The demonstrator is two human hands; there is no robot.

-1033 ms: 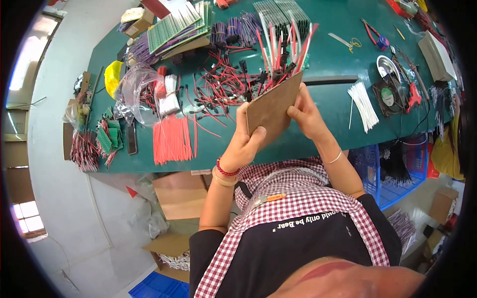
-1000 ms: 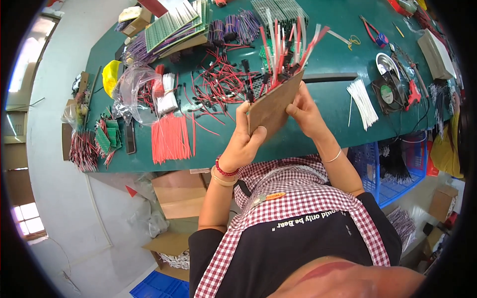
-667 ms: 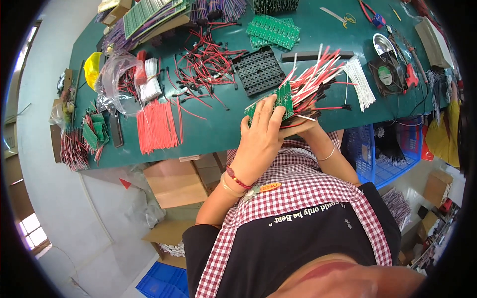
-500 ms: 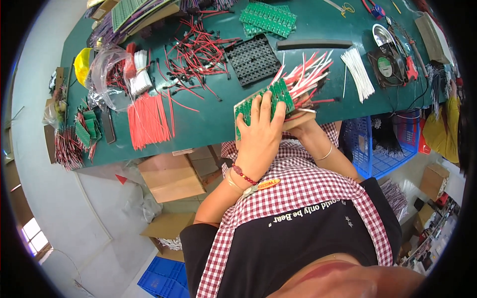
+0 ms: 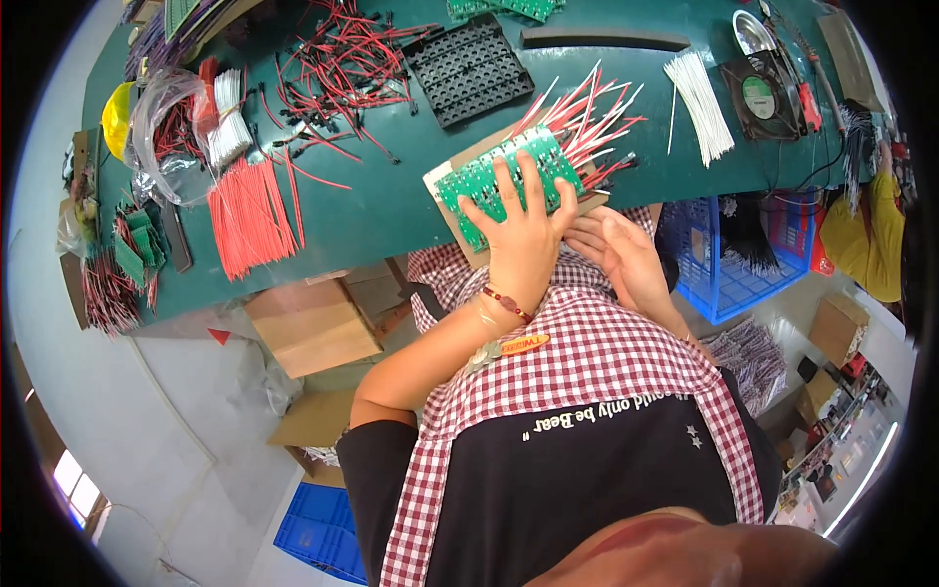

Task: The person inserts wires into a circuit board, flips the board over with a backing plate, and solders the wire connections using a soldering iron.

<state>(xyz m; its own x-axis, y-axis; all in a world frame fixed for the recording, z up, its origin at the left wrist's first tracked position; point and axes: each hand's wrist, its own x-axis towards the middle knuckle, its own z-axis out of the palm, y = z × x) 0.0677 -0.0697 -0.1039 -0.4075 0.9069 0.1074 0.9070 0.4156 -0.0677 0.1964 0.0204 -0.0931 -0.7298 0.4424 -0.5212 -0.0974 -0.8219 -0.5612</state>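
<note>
A green circuit board panel lies on a flat brown board at the near edge of the table. Red and white wires fan out from the panel's far right side. My left hand rests on top of the panel with its fingers spread. Beside the board's near right corner is my right hand, fingers stretched out and nothing seen in it. Some of its fingertips are close to the brown board's edge; whether they touch it I cannot tell.
Behind the panel sits a black tray with holes. Loose red and black wires and a red wire bundle lie to the left. Rightward are a white wire bundle, a fan and, below table level, a blue crate.
My right hand has come out from under the board and opened beside it. The panel sits flatter, and my left hand's fingers are spread wider. The whole view has shifted.
</note>
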